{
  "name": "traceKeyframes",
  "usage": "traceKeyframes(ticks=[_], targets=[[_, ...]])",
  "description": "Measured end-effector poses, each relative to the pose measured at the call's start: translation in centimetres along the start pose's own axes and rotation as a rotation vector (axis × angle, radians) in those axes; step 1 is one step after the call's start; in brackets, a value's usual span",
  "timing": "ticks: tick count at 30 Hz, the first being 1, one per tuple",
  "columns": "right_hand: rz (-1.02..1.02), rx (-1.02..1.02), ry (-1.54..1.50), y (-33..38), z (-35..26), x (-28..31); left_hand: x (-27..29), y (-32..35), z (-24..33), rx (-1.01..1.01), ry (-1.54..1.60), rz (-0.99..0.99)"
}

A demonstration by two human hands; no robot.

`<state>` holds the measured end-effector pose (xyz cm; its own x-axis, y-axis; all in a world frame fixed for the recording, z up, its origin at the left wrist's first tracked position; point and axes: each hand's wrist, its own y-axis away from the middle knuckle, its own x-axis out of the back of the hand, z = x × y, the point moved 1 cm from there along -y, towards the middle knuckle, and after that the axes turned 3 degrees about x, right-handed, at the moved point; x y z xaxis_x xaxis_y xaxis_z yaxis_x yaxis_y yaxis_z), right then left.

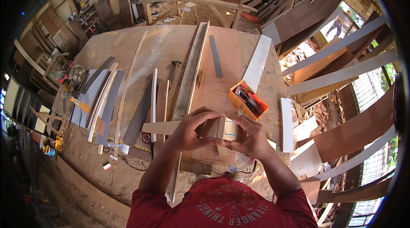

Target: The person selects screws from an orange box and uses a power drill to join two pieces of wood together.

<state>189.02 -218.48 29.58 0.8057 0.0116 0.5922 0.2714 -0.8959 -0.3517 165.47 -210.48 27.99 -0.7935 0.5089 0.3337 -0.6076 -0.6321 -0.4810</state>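
Between my hands, above the near part of the worktable, is a small wooden block with a pale end face and two blue marks on it. My left hand curls around its left side, thumb along the near edge. From the right my right hand grips it, fingers bent over the far edge. A pale wooden strip sticks out left of my left hand; whether it joins the block is hidden. Just beyond my right hand stands an orange toolbox holding tools, some with red parts.
The large worktable carries a long board, a dark strip, a white panel, a hammer and several strips at left. A tape measure lies near the front edge. Curved boards lean at right.
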Motion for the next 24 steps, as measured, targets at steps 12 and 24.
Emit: traceKeyframes(ticks=[12,24], targets=[[0.023,0.046,-0.036,0.4,0.8,-0.5,0.2,-0.3,0.3,0.003,0.027,-0.007],[0.574,-0.073,-0.076,9.3,4.0,-0.3,-0.1,-0.2,-0.1,-0.007,-0.013,0.009]])
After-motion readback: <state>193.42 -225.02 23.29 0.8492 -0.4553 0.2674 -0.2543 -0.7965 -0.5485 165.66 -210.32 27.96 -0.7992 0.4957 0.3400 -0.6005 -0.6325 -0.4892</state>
